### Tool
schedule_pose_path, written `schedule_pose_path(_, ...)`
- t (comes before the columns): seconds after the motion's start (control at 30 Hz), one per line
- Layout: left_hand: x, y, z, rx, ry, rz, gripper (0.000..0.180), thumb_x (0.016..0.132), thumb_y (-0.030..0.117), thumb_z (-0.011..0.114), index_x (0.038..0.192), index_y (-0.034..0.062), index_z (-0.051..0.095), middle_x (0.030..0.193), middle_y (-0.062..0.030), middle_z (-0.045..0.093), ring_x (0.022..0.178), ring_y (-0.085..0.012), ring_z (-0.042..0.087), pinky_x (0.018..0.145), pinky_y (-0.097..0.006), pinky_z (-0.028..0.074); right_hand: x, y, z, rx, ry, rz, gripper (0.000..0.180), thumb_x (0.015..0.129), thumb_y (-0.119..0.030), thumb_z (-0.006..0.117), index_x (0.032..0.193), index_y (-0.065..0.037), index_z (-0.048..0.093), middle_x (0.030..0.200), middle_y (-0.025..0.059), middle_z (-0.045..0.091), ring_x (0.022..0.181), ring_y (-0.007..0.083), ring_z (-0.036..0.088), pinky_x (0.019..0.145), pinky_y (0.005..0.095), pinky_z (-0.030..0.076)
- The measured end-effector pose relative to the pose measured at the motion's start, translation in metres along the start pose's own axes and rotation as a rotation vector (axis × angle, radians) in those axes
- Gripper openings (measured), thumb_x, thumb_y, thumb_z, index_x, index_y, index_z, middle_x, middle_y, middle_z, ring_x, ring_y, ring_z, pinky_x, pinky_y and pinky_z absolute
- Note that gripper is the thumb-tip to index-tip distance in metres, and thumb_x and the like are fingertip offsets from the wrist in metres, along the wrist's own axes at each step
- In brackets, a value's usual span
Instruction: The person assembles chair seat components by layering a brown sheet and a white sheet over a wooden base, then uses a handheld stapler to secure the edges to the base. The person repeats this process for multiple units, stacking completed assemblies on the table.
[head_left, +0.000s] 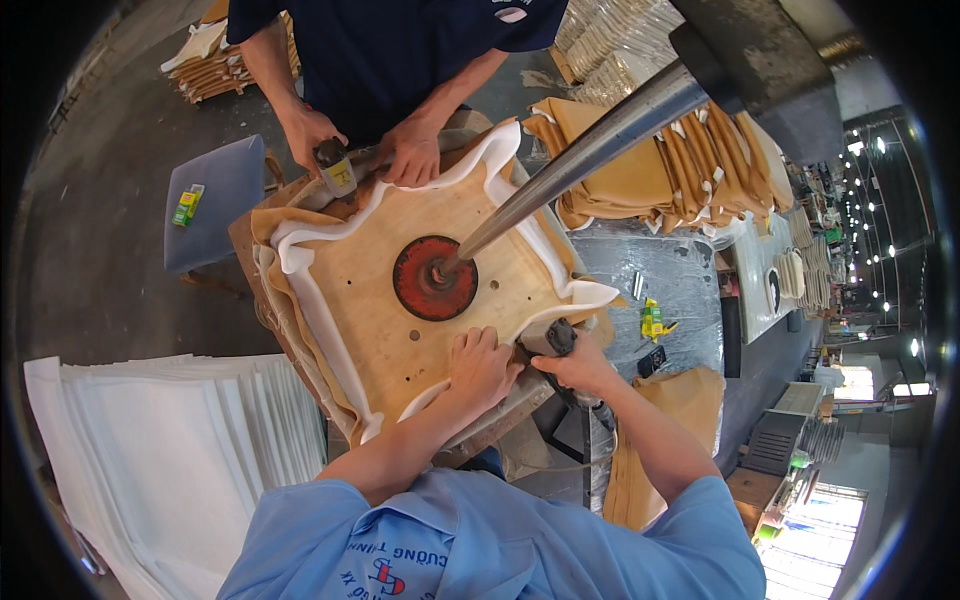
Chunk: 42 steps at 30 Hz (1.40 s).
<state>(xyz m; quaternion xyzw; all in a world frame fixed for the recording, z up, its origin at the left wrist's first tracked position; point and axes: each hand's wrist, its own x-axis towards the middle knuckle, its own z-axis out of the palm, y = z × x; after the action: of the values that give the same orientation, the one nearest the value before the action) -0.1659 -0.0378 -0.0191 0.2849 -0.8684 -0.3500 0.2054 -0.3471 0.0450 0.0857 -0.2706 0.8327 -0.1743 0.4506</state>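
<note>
A square wooden seat panel (pixel 370 300) lies underside up on a work stand, with white foam (pixel 318 325) and a tan cover (pixel 268 228) rising round its edges. My left hand (pixel 483 368) is closed on the cover's near edge, its fingers bent over the panel. Just to its right, my right hand (pixel 578 366) grips a staple gun (pixel 545 340) whose nose is at the near edge. A round red pressing plate (pixel 436 278) on a steel rod (pixel 580 150) bears on the panel's middle.
Opposite, a co-worker's hand holds another staple gun (pixel 335 168) and the other hand (pixel 410 152) presses the far edge. Tan covers (pixel 640 165) are stacked at right, by a wrapped table with a yellow-green box (pixel 652 318). White sheets (pixel 170 430) stand at left, near a blue seat (pixel 215 200).
</note>
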Motion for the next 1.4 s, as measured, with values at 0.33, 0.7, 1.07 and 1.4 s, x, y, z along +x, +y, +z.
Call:
schedule_pose_path(0.33, 0.003, -0.004, 0.005, -0.021, -0.017, -0.068, 0.016, 0.088, 0.024, 0.08, 0.083, 0.0087, 0.077, 0.102, -0.0107, 0.061, 0.108, -0.0337, 0.055, 0.093, -0.049, 0.039, -0.01, 0.004, 0.005, -0.028, -0.044, -0.031, 0.044, 0.088, -0.026, 0.091, 0.119, 0.001, 0.075, 0.088, 0.0079, 0.077, 0.062, 0.0154, 0.068, 0.06, 0.0342, 0.057)
schedule_pose_path(0.7, -0.01, -0.013, -0.008, 0.049, -0.011, -0.022, 0.017, 0.09, 0.029, 0.08, 0.086, 0.0123, 0.076, 0.106, -0.0101, 0.06, 0.109, -0.0342, 0.055, 0.091, -0.049, 0.039, -0.014, 0.002, 0.006, -0.01, -0.062, 0.015, 0.041, 0.087, -0.029, 0.093, 0.109, 0.0, 0.073, 0.083, 0.0066, 0.075, 0.059, 0.0147, 0.067, 0.058, 0.0342, 0.057)
schedule_pose_path(1.07, -0.011, -0.02, -0.004, 0.018, 0.037, -0.008, 0.017, 0.089, 0.028, 0.08, 0.086, 0.0118, 0.075, 0.104, -0.01, 0.06, 0.11, -0.0339, 0.055, 0.092, -0.049, 0.04, -0.012, 0.0, 0.023, -0.01, -0.023, -0.061, 0.035, 0.088, -0.025, 0.091, 0.105, 0.001, 0.075, 0.081, 0.0063, 0.074, 0.06, 0.0136, 0.067, 0.058, 0.0347, 0.055)
schedule_pose_path(1.4, -0.018, -0.026, -0.01, 0.021, 0.02, 0.058, 0.014, 0.091, 0.026, 0.078, 0.089, 0.0124, 0.074, 0.107, -0.0089, 0.059, 0.112, -0.0313, 0.055, 0.096, -0.049, 0.04, -0.025, 0.009, 0.021, 0.054, -0.1, -0.008, 0.033, 0.089, -0.026, 0.091, 0.092, 0.0, 0.072, 0.074, 0.0043, 0.071, 0.059, 0.0138, 0.066, 0.056, 0.0341, 0.053)
